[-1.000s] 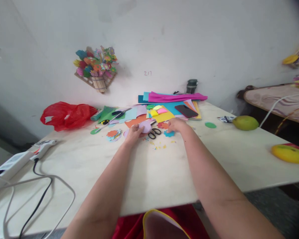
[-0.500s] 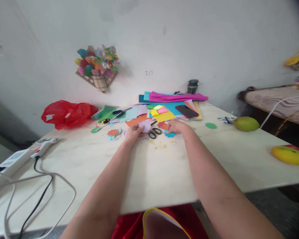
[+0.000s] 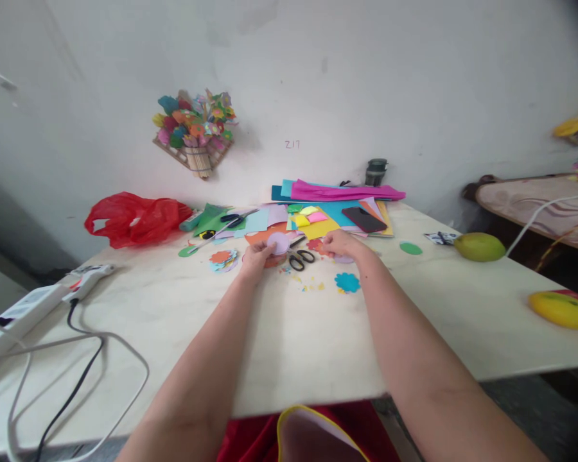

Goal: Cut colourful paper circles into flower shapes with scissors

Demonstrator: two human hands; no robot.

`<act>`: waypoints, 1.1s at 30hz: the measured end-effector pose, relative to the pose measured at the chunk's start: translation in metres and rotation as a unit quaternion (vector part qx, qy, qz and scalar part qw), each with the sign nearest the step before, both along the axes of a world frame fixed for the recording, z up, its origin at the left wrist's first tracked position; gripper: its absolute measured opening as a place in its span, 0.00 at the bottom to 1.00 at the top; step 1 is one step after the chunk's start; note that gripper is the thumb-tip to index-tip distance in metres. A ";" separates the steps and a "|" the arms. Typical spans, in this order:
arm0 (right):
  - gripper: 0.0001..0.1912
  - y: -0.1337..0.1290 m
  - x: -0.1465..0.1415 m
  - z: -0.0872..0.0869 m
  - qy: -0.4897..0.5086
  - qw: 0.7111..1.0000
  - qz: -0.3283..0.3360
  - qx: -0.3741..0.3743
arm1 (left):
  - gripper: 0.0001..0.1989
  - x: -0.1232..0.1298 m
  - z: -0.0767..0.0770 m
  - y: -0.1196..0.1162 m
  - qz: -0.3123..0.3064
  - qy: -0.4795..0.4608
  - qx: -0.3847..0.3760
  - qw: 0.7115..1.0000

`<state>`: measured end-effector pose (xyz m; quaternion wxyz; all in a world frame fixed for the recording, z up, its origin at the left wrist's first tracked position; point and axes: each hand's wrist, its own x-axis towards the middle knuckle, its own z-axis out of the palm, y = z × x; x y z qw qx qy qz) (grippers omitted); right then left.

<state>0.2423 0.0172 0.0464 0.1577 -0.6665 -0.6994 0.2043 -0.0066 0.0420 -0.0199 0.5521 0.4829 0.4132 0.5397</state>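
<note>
My left hand pinches a pale purple paper circle between thumb and fingers, above an orange-brown paper piece. To its right lie black-handled scissors. My right hand has its fingers bent together at the edge of a red paper flower; whether they grip it is hard to see. A purple paper piece shows under that hand. Nearer to me, a blue paper flower lies on the table with yellow bits at its edge. Small paper scraps are scattered between the hands.
Left of my hands is a stack of cut paper flowers. Behind are coloured sheets, a phone, other scissors and a red plastic bag. Mangoes lie right; a power strip with cables lies left.
The blue paper flower has left my right hand and now lies closer to me on the table. My right hand sits by the red flower. My left hand still holds the purple circle.
</note>
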 end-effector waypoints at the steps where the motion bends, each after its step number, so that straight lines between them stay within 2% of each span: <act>1: 0.06 0.000 0.001 0.000 -0.019 1.000 0.000 -0.006 | 0.20 0.000 0.000 0.000 0.000 0.001 0.001 1.000; 4: 0.04 0.000 0.005 0.005 -0.081 0.996 0.004 -0.049 | 0.19 0.000 -0.001 0.001 0.000 0.003 0.000 1.000; 10: 0.15 -0.003 0.011 0.016 -0.185 0.973 0.022 -0.136 | 0.18 0.001 0.000 0.000 -0.004 0.005 -0.008 1.000; 15: 0.18 -0.004 0.007 0.011 -0.169 0.980 0.009 -0.103 | 0.19 0.009 0.016 -0.013 -0.063 0.037 0.034 0.997; 18: 0.19 0.000 0.005 0.003 -0.139 0.988 -0.024 -0.056 | 0.19 0.023 0.031 -0.026 -0.146 0.096 0.099 0.980; 21: 0.19 0.006 0.008 -0.007 -0.068 0.997 -0.036 -0.013 | 0.15 0.043 0.039 -0.040 -0.225 0.175 0.143 0.948; 25: 0.20 0.016 0.017 -0.019 0.007 0.996 -0.085 0.041 | 0.11 0.075 0.030 -0.056 -0.301 0.261 0.221 0.890; 28: 0.20 0.023 0.024 -0.023 0.055 0.989 -0.111 0.075 | 0.10 0.088 0.018 -0.057 -0.350 0.358 0.321 0.804; 31: 0.19 0.028 0.026 -0.024 0.074 0.985 -0.126 0.091 | 0.12 0.084 0.013 -0.049 -0.282 0.470 0.380 0.745; 33: 0.17 0.029 0.024 -0.023 0.076 0.985 -0.127 0.090 | 0.15 0.076 0.012 -0.043 -0.216 0.529 0.389 0.722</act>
